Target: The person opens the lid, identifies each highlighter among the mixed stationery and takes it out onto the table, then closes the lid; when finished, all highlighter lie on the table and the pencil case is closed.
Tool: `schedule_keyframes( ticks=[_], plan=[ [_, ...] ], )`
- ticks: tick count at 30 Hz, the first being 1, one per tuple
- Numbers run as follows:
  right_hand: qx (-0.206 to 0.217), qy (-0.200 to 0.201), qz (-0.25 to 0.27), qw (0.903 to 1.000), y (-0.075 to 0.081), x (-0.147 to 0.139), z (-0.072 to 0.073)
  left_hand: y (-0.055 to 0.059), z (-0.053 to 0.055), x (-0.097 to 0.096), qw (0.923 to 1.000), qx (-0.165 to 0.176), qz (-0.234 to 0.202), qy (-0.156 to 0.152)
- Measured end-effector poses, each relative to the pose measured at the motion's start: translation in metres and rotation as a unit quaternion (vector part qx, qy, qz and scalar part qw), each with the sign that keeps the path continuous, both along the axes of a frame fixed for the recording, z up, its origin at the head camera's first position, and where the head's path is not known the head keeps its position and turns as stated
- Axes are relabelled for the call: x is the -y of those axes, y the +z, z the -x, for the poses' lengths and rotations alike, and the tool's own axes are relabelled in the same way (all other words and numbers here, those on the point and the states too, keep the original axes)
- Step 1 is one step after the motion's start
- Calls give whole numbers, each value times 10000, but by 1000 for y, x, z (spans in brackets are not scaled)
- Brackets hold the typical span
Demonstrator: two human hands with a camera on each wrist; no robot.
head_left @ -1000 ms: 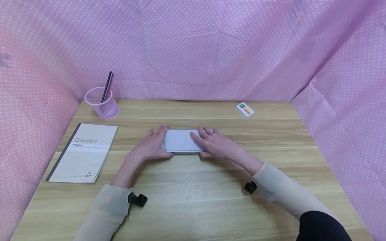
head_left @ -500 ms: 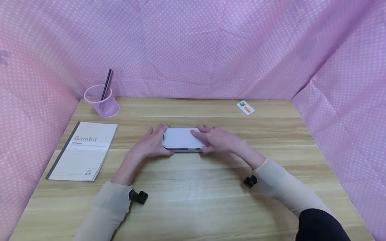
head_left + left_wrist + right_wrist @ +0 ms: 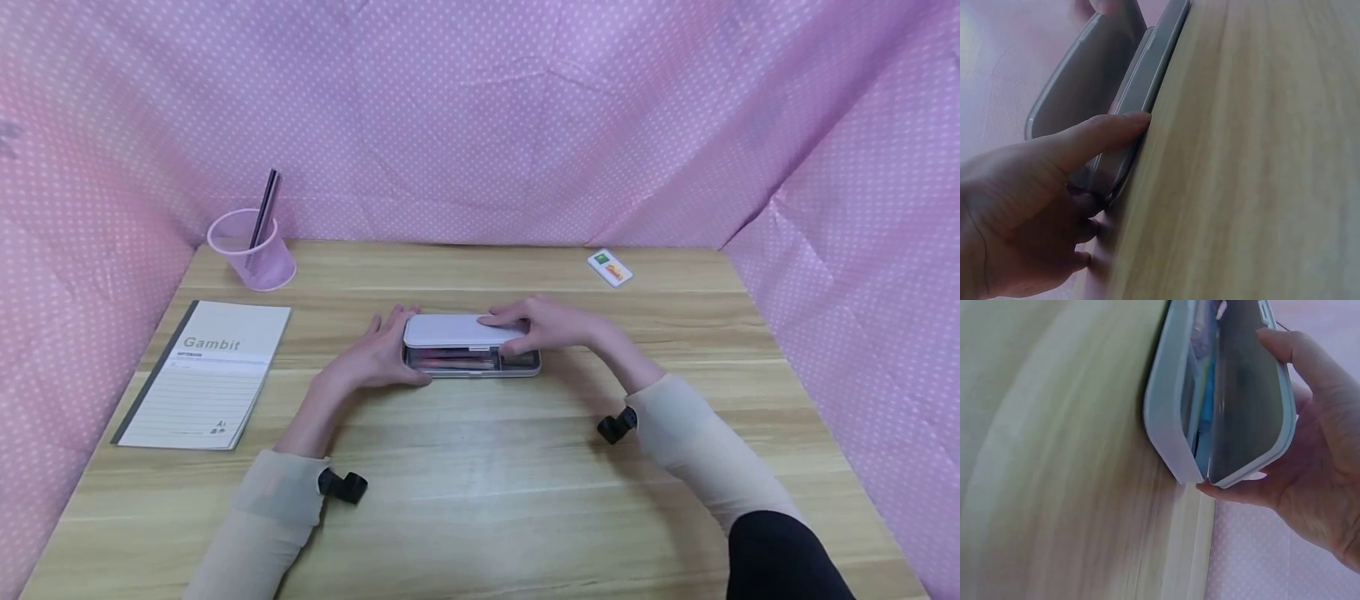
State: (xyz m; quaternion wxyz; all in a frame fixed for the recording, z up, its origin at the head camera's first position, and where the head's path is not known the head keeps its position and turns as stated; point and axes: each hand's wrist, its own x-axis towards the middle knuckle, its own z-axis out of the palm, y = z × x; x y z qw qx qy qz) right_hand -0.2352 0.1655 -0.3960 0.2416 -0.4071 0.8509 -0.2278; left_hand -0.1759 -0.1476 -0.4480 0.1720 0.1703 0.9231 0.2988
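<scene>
A white pencil case (image 3: pixel 472 373) lies in the middle of the table, its lid (image 3: pixel 442 331) tilted partway up along the front. Inside, pinkish items show in the head view, and a blue item (image 3: pixel 1208 397) appears in the right wrist view. My left hand (image 3: pixel 378 354) grips the left end of the case, thumb along the front wall and fingers round behind. In the left wrist view its thumb (image 3: pixel 1110 128) presses the base. My right hand (image 3: pixel 555 323) holds the lid near its right end, thumb (image 3: pixel 1288 347) at the lid's free edge and fingers on its outer side.
A notebook (image 3: pixel 206 383) lies at the left of the wooden table (image 3: pixel 480 500). Behind it stands a pink cup (image 3: pixel 262 267) with dark sticks (image 3: pixel 265 208) in it. A small white eraser-like block (image 3: pixel 610 267) lies at the back right. Pink dotted cloth (image 3: pixel 480 125) surrounds the table.
The lid, closed a second ago, has risen at the front and shows the contents. My right hand has moved up and back with it; my left hand keeps its place on the case.
</scene>
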Motion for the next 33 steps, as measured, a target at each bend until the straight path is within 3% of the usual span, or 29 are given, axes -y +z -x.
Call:
schedule_keyframes(
  ticks=[9, 15, 23, 28, 33],
  plan=[
    [836, -306, 444, 9950, 6, -6, 17, 1, -1, 2, 9994, 255, 91, 194],
    [1125, -982, 690, 9864, 10, -13, 24, 2, -2, 2, 9979, 486, 337, 281],
    [613, -1787, 1028, 9766, 4, -14, 35, 3, -1, 1, 9996, 221, 137, 145],
    [264, -2152, 1403, 9661, -5, -11, 43, 4, -1, 0, 9996, 204, 132, 135],
    [120, -2501, 1449, 9572, -11, -8, 49, 3, 0, 0, 9995, 205, 189, 141]
  ],
)
